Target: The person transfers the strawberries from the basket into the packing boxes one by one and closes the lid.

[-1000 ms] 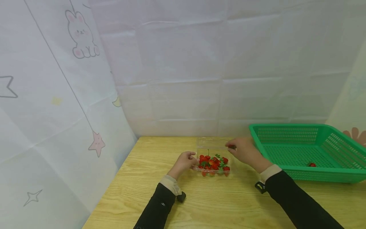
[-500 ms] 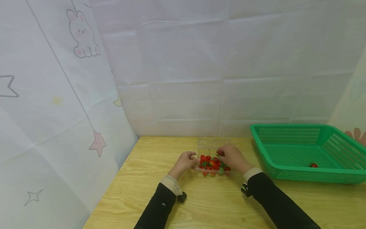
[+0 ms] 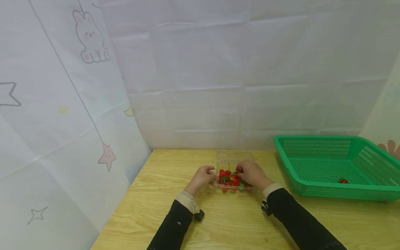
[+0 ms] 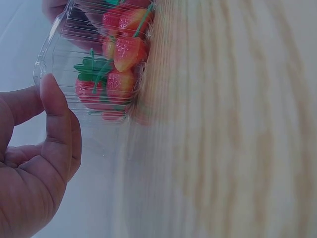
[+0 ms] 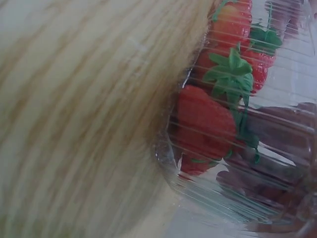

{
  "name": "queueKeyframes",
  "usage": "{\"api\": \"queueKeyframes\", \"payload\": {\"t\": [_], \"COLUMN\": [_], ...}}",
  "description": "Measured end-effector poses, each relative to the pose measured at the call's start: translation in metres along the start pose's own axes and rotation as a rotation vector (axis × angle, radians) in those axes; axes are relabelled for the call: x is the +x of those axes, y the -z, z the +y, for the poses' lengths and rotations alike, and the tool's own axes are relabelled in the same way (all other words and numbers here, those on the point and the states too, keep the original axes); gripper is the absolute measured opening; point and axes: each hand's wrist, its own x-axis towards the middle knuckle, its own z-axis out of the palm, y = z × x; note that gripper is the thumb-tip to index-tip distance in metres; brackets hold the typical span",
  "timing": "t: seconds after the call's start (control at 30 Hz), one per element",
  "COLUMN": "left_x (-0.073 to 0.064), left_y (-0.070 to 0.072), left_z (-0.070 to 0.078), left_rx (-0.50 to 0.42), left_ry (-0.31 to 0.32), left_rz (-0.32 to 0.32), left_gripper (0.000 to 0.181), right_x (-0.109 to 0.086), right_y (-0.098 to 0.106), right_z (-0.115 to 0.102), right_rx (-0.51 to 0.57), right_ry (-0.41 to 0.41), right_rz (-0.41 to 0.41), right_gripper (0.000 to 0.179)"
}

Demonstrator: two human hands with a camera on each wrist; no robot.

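Observation:
A clear plastic box (image 3: 222,157) with its lid raised at the back stands on the table, holding several red strawberries (image 3: 232,178) with green leaves. At its left side, my left hand (image 3: 201,178) pinches the rim between thumb and finger, plain in the left wrist view. My right hand (image 3: 253,173) reaches into the box from the right, its curled fingers at a strawberry (image 3: 239,171). Through the clear wall in the right wrist view, those fingers (image 5: 277,148) appear dim behind a large strawberry (image 5: 205,121); their exact grip is partly hidden.
A green plastic basket (image 3: 312,186) stands on the right of the wooden table (image 3: 225,218), with a small red fruit (image 3: 344,181) on its floor. A pale printed cloth (image 3: 193,114) hangs behind the table and along its left.
My right hand has come from the box's back right corner, with a small dark red thing at its fingertips, leftward and down among the strawberries. My left hand keeps its hold on the rim.

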Motion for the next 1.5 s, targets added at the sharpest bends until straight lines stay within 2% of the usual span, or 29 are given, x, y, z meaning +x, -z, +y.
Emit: {"api": "queueKeyframes", "payload": {"t": [0.3, 0.47, 0.67, 0.87, 1.2, 1.5], "left_x": [-0.001, -0.001, -0.001, -0.001, 0.001, 0.004], "left_y": [0.004, 0.004, 0.004, 0.006, 0.005, 0.004], "left_z": [0.002, 0.005, 0.006, 0.008, 0.004, 0.000], "left_rx": [-0.003, -0.002, 0.007, 0.014, 0.016, 0.009], "left_ry": [-0.003, -0.012, -0.023, -0.024, -0.027, -0.026], "left_rz": [0.014, 0.016, 0.005, 0.009, 0.008, 0.012], "left_gripper": [0.051, 0.051, 0.052, 0.053, 0.051, 0.049], "right_x": [0.003, 0.000, -0.006, -0.016, -0.047, -0.089], "right_y": [0.004, 0.014, 0.041, 0.072, 0.126, 0.165], "right_z": [-0.007, -0.010, -0.010, -0.001, 0.028, 0.091], "right_rx": [-0.033, -0.026, -0.025, -0.002, -0.050, -0.089], "right_ry": [0.055, 0.065, 0.065, 0.081, -0.006, -0.125], "right_rz": [-0.040, -0.042, 0.010, 0.068, 0.106, 0.071], "right_gripper": [0.019, 0.025, 0.027, 0.027, 0.033, 0.044]}}
